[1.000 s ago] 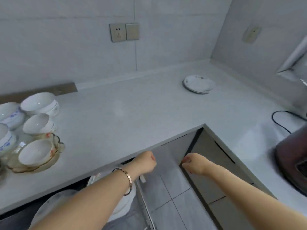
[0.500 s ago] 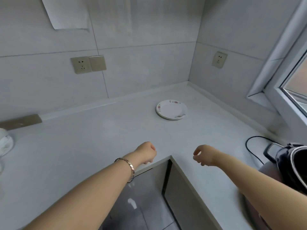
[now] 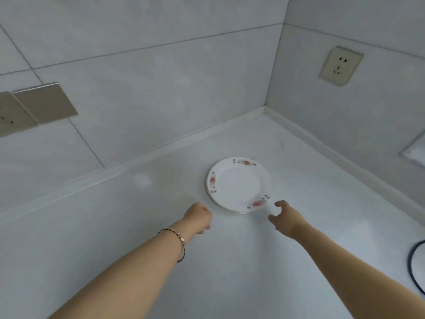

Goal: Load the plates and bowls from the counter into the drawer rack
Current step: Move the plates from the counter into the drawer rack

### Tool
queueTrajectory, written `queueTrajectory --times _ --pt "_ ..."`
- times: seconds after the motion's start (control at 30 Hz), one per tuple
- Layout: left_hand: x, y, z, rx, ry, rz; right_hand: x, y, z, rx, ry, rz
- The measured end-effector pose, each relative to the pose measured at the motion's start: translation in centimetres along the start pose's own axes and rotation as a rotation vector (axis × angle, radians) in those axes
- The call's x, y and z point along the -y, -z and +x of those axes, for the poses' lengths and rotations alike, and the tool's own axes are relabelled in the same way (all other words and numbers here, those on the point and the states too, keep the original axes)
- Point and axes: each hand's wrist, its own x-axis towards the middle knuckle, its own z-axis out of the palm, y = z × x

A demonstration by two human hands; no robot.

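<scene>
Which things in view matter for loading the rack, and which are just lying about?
Job: floral plates; left hand; right hand; counter.
Lying about: black cable; wall socket; bracelet.

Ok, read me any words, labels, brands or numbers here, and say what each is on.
None can be read. The plates carry only a flower pattern; the wall socket and the switch plate show no lettering.
</scene>
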Motion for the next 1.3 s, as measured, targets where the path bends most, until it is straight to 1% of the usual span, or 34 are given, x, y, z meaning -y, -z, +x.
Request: queueTrajectory --times 0.07,0.17,0.23,0.33,0.43,0.57,0.67,0.77,0.9,1.1,1.2,1.3 --pt "-1.3 0.3 3.7 0.009 0.034 -0.056 1.3 -0.1 3.9 -0.048 -0.072 0.060" --pt "-2.5 0.3 9.0 -0.032 0.073 -0.139 2.9 -0.3 9.2 -0.094 -0.204 0.202" --pt "-3.0 0.1 11.7 -0.060 0.048 -0.179 3.5 -0.5 12.1 -0.085 -0.286 0.293" --pt "-2.7 -0.3 14.7 -0.042 0.029 -0.159 3.4 -1.0 14.7 -0.090 -0.358 0.351" --pt "-2.3 -0.6 16.2 -0.022 -0.002 -0.085 2.6 -1.7 15.5 -0.126 -0.367 0.435" --pt "-1.8 -0.8 15.4 -0.046 -0.001 -0.024 1.6 -2.4 14.0 -0.180 -0.310 0.491" --pt "-0.6 -1.0 12.8 -0.048 0.040 -0.030 0.7 -2.8 11.3 -0.174 -0.262 0.496" --pt "1.1 -1.3 8.6 -0.067 0.075 -0.116 -0.4 -2.6 8.1 -0.141 -0.217 0.475" --pt "3.8 -2.0 1.4 -0.127 0.099 -0.253 -1.2 -2.1 3.0 -0.097 -0.106 0.414" --pt "10.4 -2.5 -12.5 -0.318 0.070 -0.464 -2.2 -3.1 -8.0 -0.032 0.128 0.284" --pt "14.5 -1.7 -19.0 -0.343 0.089 -0.530 -2.6 -4.8 -13.9 -0.005 0.199 0.237" --pt "18.8 -0.2 -24.3 -0.383 0.098 -0.517 -2.7 -7.3 -19.3 0.051 0.239 0.179"
